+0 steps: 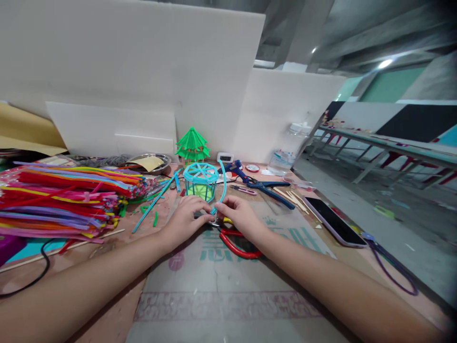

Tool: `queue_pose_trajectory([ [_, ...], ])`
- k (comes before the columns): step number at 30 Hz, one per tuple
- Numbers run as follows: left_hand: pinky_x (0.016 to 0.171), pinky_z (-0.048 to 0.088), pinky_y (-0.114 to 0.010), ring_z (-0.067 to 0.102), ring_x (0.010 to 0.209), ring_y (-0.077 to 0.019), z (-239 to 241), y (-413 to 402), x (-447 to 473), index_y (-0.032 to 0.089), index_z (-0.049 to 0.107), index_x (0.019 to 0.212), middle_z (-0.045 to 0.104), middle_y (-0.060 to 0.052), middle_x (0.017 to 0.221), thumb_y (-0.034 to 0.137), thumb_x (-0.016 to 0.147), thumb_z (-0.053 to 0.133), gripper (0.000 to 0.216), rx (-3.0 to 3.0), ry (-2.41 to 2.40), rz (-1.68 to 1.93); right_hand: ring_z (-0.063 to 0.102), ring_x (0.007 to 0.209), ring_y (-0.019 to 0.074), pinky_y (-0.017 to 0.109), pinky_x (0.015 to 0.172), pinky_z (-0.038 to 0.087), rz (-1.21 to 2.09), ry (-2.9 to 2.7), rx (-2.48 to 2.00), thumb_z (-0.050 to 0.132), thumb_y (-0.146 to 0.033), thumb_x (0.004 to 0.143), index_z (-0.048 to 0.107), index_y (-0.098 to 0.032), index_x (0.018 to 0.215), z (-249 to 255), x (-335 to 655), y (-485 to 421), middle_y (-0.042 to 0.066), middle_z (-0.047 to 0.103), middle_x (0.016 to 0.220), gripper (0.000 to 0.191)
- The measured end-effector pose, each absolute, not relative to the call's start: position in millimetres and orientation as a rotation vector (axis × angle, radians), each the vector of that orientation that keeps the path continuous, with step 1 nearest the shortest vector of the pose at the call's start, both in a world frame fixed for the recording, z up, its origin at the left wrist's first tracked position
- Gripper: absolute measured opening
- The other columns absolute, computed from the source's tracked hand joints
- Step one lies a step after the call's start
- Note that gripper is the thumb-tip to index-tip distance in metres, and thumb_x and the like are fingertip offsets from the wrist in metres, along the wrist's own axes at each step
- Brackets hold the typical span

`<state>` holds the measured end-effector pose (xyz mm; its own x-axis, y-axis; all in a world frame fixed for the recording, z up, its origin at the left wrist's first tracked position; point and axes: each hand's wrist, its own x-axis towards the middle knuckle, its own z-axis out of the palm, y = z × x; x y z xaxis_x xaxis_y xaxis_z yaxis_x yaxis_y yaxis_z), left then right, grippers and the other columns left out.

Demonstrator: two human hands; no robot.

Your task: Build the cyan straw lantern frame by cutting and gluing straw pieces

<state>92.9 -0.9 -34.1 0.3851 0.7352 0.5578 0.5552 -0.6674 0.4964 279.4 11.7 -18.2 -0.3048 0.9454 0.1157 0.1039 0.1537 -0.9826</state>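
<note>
A light blue pipe cleaner [223, 183] curves upward from between my fingertips. My right hand [237, 215] pinches it near its lower end. My left hand [191, 218] meets it from the other side, thumb and forefinger closed at the same end. Just beyond stands a blue pipe-cleaner frame [201, 172] with a spoked top and a green base. Under my hands lie scissors with red handles [237, 251], partly hidden. A yellow handle [227, 220] shows beside my right fingers. Behind the frame is a green tiered pavilion [193, 145].
Bundles of coloured pipe cleaners [64, 200] fill the left side. Toward the right lie a blue glue gun [235, 169], blue-handled pliers [273, 190], a craft knife [244, 190], wooden sticks [294, 200] and a phone [333, 221]. A plastic jar [285, 152] stands by white boards.
</note>
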Motion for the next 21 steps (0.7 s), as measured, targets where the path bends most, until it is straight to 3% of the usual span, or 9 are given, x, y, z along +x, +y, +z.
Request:
queue_pose_trajectory([
  [21, 0.085, 0.037, -0.033, 0.056, 0.092, -0.0184, -32.5, 0.4, 95.0, 0.020, 0.066, 0.087, 0.068, -0.002, 0.090, 0.036, 0.087, 0.058, 0.019, 2.452, 1.139, 1.145, 0.052, 0.054, 0.0110, 0.025, 0.055, 0.041, 1.230, -1.552, -1.066, 0.069, -0.046, 0.071, 0.055, -0.018, 0.068, -20.2, 281.8, 11.6, -0.003, 0.059, 0.060, 0.032],
])
